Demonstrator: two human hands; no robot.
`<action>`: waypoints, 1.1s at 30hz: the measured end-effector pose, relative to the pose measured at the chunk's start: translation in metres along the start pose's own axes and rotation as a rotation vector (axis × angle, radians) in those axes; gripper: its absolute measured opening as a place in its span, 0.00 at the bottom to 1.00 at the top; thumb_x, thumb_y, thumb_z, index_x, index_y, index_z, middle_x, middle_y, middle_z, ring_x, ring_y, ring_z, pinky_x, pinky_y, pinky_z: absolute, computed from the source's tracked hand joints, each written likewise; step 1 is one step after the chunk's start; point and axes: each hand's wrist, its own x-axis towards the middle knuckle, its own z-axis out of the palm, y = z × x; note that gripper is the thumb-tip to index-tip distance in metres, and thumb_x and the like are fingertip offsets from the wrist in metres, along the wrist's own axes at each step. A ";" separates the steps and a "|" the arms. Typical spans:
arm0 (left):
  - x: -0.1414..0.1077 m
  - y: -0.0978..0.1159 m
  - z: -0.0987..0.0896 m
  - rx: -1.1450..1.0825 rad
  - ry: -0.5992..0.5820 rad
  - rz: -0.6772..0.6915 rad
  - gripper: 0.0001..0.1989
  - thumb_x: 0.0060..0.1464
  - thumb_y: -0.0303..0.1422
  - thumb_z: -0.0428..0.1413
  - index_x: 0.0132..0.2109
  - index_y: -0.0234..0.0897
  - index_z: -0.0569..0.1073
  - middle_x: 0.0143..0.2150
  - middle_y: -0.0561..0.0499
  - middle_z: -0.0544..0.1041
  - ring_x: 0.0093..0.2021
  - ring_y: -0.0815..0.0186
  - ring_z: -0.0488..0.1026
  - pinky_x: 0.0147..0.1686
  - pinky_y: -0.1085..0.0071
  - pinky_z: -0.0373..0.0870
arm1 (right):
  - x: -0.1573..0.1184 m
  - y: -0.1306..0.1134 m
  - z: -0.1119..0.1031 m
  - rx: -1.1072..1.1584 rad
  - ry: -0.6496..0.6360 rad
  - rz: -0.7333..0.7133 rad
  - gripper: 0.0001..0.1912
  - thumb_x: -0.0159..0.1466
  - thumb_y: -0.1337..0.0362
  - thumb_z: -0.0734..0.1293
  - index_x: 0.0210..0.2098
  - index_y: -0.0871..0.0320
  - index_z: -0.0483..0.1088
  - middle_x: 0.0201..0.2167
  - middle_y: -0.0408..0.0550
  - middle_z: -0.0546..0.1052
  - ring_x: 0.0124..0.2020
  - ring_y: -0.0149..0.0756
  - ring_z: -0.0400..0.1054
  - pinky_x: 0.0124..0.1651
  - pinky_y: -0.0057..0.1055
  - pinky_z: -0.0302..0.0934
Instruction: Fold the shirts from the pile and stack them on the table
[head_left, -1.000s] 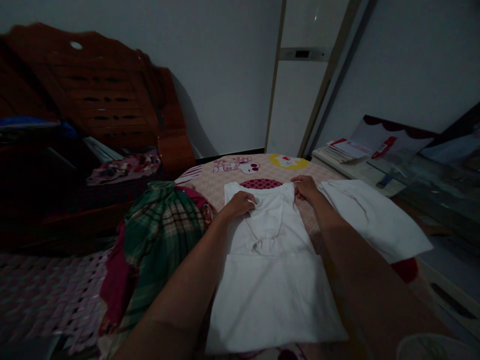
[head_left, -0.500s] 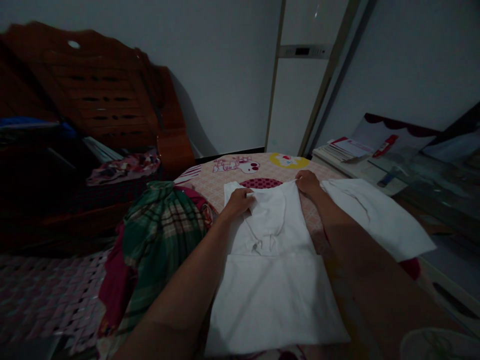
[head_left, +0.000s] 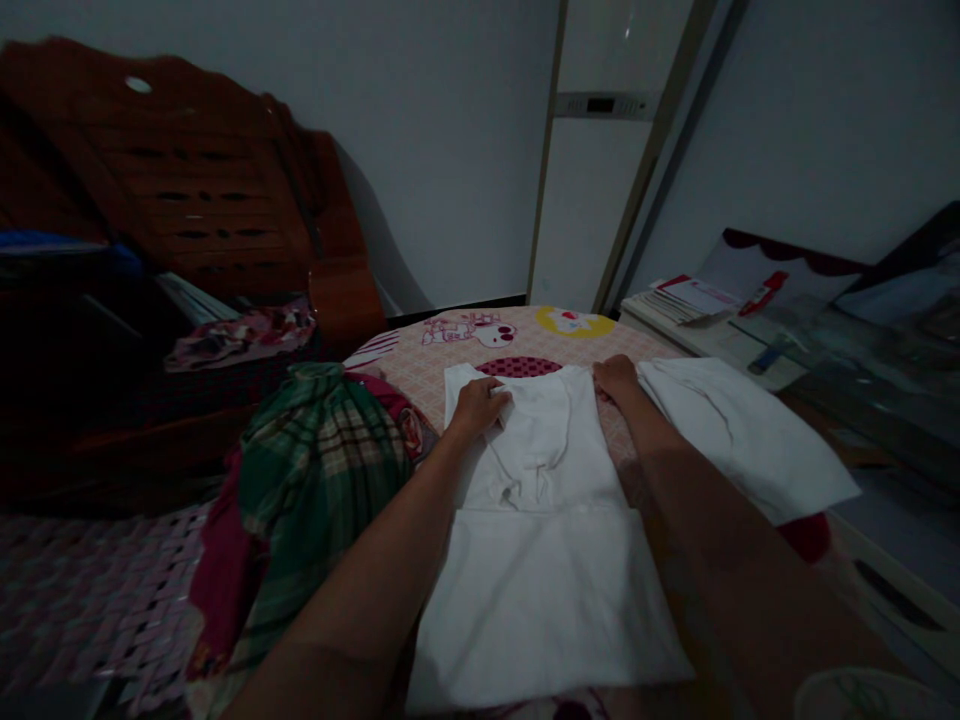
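Note:
A white shirt (head_left: pixel 551 590) lies folded on the round table, its lower part doubled up over the middle and its neckline at the far end. My left hand (head_left: pixel 480 405) rests at the left of the neckline, thumb and fingers closed on the cloth. At the far right corner of the shirt is my right hand (head_left: pixel 616 378), its fingers curled together against the edge of the fabric. Right of that arm lies another white folded garment (head_left: pixel 750 435).
A patterned tablecloth (head_left: pixel 442 345) covers the table. Green plaid cloth (head_left: pixel 322 450) is heaped at the left, near a carved wooden chair (head_left: pixel 202 190). Papers (head_left: pixel 686 300) and a red object (head_left: pixel 763 292) sit on a cabinet at the right. A tall white unit (head_left: pixel 585 200) stands behind.
My right hand has lowered slightly, and the shirt's far right corner, pulled to a point before, now lies flatter. The left hand stays on the neckline. The view has shifted slightly.

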 end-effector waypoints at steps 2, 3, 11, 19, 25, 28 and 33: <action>0.000 0.000 0.000 0.019 0.007 0.010 0.06 0.49 0.30 0.57 0.34 0.34 0.78 0.33 0.45 0.79 0.38 0.58 0.75 0.38 0.68 0.68 | -0.005 -0.003 0.002 -0.048 0.033 0.063 0.20 0.63 0.56 0.61 0.41 0.67 0.75 0.40 0.69 0.77 0.47 0.55 0.72 0.47 0.43 0.64; 0.000 0.000 0.000 0.023 0.007 0.013 0.06 0.50 0.30 0.57 0.34 0.34 0.78 0.33 0.45 0.79 0.38 0.58 0.75 0.38 0.68 0.68 | -0.008 -0.005 0.003 -0.090 0.051 0.086 0.22 0.63 0.54 0.62 0.42 0.68 0.75 0.43 0.71 0.76 0.49 0.57 0.71 0.49 0.44 0.64; -0.002 0.000 -0.001 0.020 0.003 0.021 0.07 0.51 0.31 0.55 0.31 0.35 0.77 0.28 0.47 0.77 0.33 0.61 0.73 0.34 0.70 0.66 | -0.020 -0.017 0.010 -0.110 0.110 -0.008 0.17 0.61 0.70 0.61 0.46 0.60 0.76 0.51 0.56 0.76 0.55 0.44 0.68 0.57 0.35 0.60; -0.001 -0.002 0.000 0.077 -0.026 0.010 0.10 0.51 0.31 0.53 0.34 0.33 0.79 0.29 0.47 0.77 0.33 0.62 0.73 0.36 0.69 0.66 | -0.017 -0.017 0.012 -0.029 0.231 0.014 0.16 0.55 0.72 0.63 0.41 0.62 0.78 0.42 0.55 0.80 0.45 0.43 0.73 0.50 0.33 0.64; -0.002 -0.002 0.003 0.062 -0.006 -0.027 0.11 0.51 0.31 0.54 0.37 0.33 0.80 0.30 0.48 0.79 0.34 0.63 0.74 0.37 0.69 0.67 | -0.024 -0.010 0.017 -0.303 0.222 -0.128 0.16 0.62 0.73 0.59 0.44 0.60 0.75 0.41 0.58 0.78 0.45 0.45 0.71 0.48 0.37 0.61; -0.002 -0.003 0.003 0.050 0.009 -0.061 0.11 0.50 0.30 0.54 0.38 0.33 0.80 0.29 0.48 0.78 0.32 0.63 0.74 0.37 0.70 0.68 | -0.029 -0.010 0.018 -0.452 0.170 -0.198 0.18 0.66 0.73 0.54 0.46 0.61 0.73 0.43 0.60 0.76 0.45 0.46 0.71 0.49 0.38 0.61; -0.002 -0.003 0.003 0.017 0.019 -0.099 0.11 0.50 0.27 0.54 0.39 0.33 0.80 0.27 0.49 0.78 0.29 0.65 0.75 0.36 0.71 0.69 | -0.040 -0.020 0.017 -0.458 0.273 -0.270 0.19 0.66 0.73 0.53 0.48 0.63 0.71 0.44 0.63 0.74 0.47 0.47 0.69 0.49 0.40 0.61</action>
